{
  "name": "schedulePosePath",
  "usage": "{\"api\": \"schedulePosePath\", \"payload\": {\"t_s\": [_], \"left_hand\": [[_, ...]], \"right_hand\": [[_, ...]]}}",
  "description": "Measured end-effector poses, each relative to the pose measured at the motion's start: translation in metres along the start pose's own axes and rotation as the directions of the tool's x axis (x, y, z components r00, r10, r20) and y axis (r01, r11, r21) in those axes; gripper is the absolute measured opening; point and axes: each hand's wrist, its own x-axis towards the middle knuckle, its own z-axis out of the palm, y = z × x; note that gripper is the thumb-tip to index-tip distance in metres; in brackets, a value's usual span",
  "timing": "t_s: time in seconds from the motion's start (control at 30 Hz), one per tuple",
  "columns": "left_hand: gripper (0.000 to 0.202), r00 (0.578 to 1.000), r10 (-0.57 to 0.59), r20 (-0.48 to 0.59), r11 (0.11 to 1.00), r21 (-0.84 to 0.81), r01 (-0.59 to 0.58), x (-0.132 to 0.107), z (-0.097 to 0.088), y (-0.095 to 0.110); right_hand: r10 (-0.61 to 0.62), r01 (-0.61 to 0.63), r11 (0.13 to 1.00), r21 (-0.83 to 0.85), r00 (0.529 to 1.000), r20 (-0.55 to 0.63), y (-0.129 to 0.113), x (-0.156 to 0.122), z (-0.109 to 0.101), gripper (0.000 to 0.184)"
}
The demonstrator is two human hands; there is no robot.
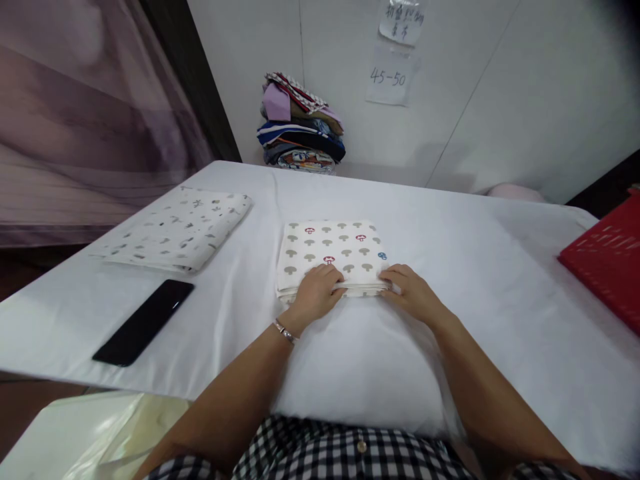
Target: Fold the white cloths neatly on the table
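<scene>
A folded cream cloth with a mushroom print [333, 250] lies in the middle of the white table [450, 253]. My left hand [315, 293] rests on its near left edge, fingers curled over the folded layers. My right hand [410, 290] pinches the near right corner of the same cloth. A thin bracelet sits on my left wrist. Both forearms reach in from the bottom of the view.
A second folded cloth with a grey print [180, 230] lies at the left, and a black phone [145, 321] sits nearer the front left edge. A stack of folded fabrics [300, 127] stands against the wall. A red basket [607, 257] is at the right edge.
</scene>
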Motion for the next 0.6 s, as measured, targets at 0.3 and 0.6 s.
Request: {"api": "schedulePosePath", "payload": {"t_s": [0.3,0.6], "left_hand": [[0.005,1.000,0.003,-0.017,1.000,0.005,-0.003,-0.0003,0.0017,-0.0015],[0.007,1.000,-0.010,-0.021,1.000,-0.005,0.010,0.0004,0.0007,0.0002]], "right_hand": [[0.185,-0.199,0.958,0.206,0.979,0.084,0.0051,-0.0029,-0.0058,0.022],[0.279,-0.291,0.937,0.191,0.956,0.088,-0.0004,-0.0042,0.0009,0.025]]}}
